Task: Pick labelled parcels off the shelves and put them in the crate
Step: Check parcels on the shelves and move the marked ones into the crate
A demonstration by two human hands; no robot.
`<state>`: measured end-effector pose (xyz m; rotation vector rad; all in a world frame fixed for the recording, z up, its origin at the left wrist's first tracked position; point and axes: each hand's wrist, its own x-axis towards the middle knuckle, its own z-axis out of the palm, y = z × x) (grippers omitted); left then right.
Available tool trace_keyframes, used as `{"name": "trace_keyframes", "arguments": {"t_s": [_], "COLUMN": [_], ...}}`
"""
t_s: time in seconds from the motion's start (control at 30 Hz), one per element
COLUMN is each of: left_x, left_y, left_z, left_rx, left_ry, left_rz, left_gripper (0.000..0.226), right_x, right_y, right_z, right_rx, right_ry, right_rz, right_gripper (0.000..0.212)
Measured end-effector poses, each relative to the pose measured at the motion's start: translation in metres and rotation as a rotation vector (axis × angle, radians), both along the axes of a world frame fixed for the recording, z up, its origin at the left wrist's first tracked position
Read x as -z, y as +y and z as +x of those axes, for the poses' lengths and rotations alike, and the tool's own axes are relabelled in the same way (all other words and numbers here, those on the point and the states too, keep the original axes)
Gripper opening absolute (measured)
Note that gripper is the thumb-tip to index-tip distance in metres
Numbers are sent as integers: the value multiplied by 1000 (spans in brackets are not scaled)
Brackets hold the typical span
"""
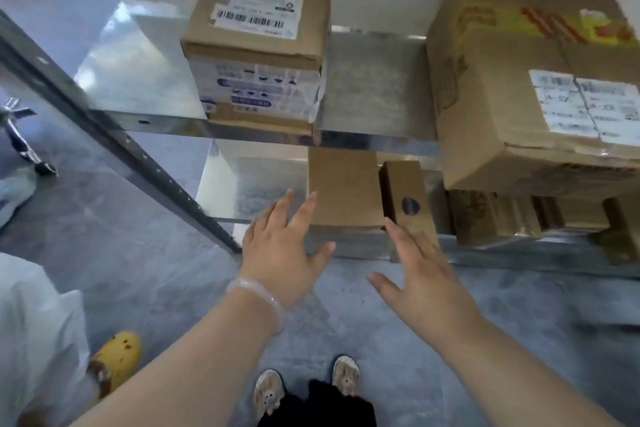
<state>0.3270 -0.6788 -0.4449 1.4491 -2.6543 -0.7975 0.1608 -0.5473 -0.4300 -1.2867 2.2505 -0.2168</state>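
With my left hand (277, 253) and right hand (419, 274) open and empty either side of the plain box (343, 187), I risk knocking the narrow box (405, 201) beside it off the lower shelf (349, 244).

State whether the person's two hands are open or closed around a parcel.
Open: left hand and right hand have spread fingers, gripping nothing.
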Motion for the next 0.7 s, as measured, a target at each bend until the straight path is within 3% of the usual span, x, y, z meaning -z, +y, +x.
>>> {"name": "trace_keyframes", "arguments": {"t_s": [0.13,0.3,0.5,0.7], "left_x": [51,93,146,190], "left_y": [-21,-40,-70,-75], "left_z": [-16,-28,-65,-78], "left_rx": [8,58,-132,-233], "left_ry": [-13,-46,87,193], "left_rz": [100,366,412,484], "left_gripper": [77,76,78,82], "right_x": [55,114,157,182], "right_y": [-21,-56,-89,-98], "right_z": [-27,-39,-68,-76], "right_rx": [171,224,328,435], "right_ry": [-105,-221,-288,-323], "right_rz": [1,16,112,15], "right_gripper": [75,68,74,69]}}
